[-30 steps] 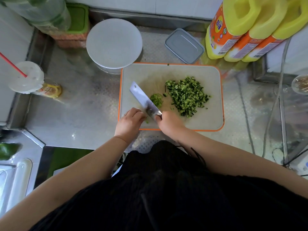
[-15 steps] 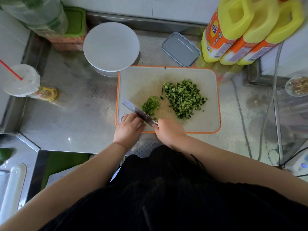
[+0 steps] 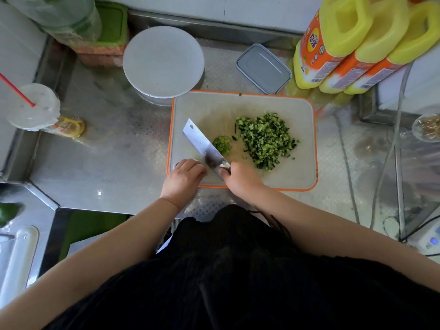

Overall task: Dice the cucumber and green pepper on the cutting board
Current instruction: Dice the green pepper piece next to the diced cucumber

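Right hand (image 3: 240, 178) grips the knife (image 3: 204, 146); left hand (image 3: 184, 178), fingers curled at its nine o'clock, risks a nick.

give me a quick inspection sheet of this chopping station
surface: steel counter, orange-rimmed cutting board on it
job's things: large diced dark-green pile; small light-green pile beside the cleaver
clutter: round white lid, grey lidded box, three yellow jugs, cup with red straw
hands: right hand grips the cleaver handle; left hand, fingers curled, at the blade's left, its hold hidden
cables: hoses and wires right of board
surroundings: tiled wall behind
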The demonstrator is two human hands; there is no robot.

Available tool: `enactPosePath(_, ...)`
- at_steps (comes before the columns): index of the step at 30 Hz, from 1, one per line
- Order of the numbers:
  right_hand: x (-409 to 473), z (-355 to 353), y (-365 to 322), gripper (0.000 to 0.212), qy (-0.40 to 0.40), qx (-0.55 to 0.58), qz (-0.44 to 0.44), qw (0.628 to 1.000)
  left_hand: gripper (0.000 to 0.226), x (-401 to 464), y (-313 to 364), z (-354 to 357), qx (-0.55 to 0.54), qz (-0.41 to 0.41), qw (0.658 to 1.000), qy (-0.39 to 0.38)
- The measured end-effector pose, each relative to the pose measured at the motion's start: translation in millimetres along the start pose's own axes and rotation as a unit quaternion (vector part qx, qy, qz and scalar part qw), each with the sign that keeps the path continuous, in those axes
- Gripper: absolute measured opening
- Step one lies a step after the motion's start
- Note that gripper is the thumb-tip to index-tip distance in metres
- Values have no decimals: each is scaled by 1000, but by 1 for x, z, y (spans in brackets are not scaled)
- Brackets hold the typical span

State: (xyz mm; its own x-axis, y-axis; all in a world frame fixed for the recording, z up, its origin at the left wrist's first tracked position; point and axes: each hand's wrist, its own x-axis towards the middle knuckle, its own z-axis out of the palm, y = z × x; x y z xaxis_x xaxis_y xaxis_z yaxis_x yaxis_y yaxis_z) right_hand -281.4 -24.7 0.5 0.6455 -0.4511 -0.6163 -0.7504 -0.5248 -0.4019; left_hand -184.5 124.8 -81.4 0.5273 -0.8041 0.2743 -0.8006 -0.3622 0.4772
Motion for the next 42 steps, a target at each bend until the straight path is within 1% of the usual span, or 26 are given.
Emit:
enactPosePath(4,-10,-3,3,35,28,-49,-24,998,20,0,-1,-1,-4,5,1000,-7)
enactPosePath(8,-18,-1,-5,32,29,-87,-55,994,23,0,-2,-3,-6,-6,1000,-24)
enactPosePath(10,-18,1,-7,31,26,-96,-56,993,21,0,-3,-4,-4,-4,1000,-30)
enactPosePath(14,-13,6,-8,29,10,-101,-50,994,10,-1,-4,-4,2,-9,999,-43)
enactPosePath(19,-5,14,-14,18,-3,-105,-25,994,19,1,-5,-4,1,-14,999,-48)
enactPosePath(21,0,14,-17,19,-3,-94,-28,995,20,1,-5,-5,4,-13,999,-52)
enactPosePath(23,5,12,-19,30,0,-67,-30,997,19,2,-3,-5,7,-10,999,-50)
enactPosePath(25,9,10,-19,35,10,-35,-25,999,14,3,-1,-5,4,-13,999,-46)
enactPosePath(28,12,3,-8,38,42,-7,0,999,5,5,1,-4,2,-50,998,-39)
enactPosePath(29,11,-1,-3,37,47,1,10,999,7,7,3,-3,-3,-66,997,-39)
enactPosePath(31,9,-7,6,34,49,21,25,998,18,15,9,1,-21,-89,995,-41)
enactPosePath(34,5,-13,13,41,55,72,40,995,27,33,21,1,-43,-116,992,-32)
enactPosePath(35,4,-13,14,42,59,91,43,993,24,38,24,-1,-44,-107,993,-19)
enactPosePath(36,4,-14,16,43,65,108,44,991,26,41,27,-2,-39,-79,996,-6)
enactPosePath(38,2,-18,17,40,66,160,51,984,45,44,33,-5,1,21,1000,-2)
enactPosePath(39,1,-20,16,38,62,190,55,978,50,44,34,-7,32,68,997,-12)
enactPosePath(40,0,-22,16,37,59,216,55,973,53,43,33,-7,62,96,993,-28)
enactPosePath(42,-5,-27,17,38,56,245,63,966,53,38,28,-4,111,94,987,-65)
